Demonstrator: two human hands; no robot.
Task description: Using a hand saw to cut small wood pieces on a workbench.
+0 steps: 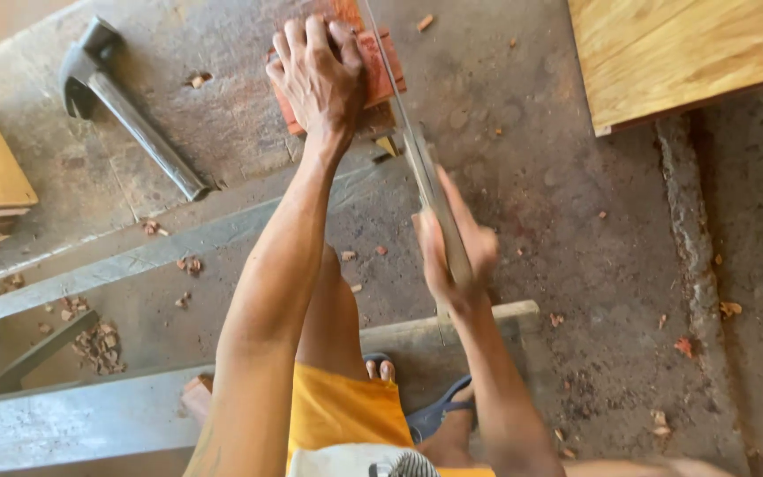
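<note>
Clearly mid-cut, the left hand (315,75) presses flat on the red block (373,71) on the bench (222,132) while the right hand (452,252) grips the saw (417,150) closed; next stroke likely needs a steady hold

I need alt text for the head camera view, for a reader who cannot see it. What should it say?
Seen from above, a person's left hand presses a reddish wooden piece on a dusty work surface while the right hand grips a long machete-like blade beside it. A hammer lies to the left, pale wooden boards at the upper right, and wood chips below.
</note>
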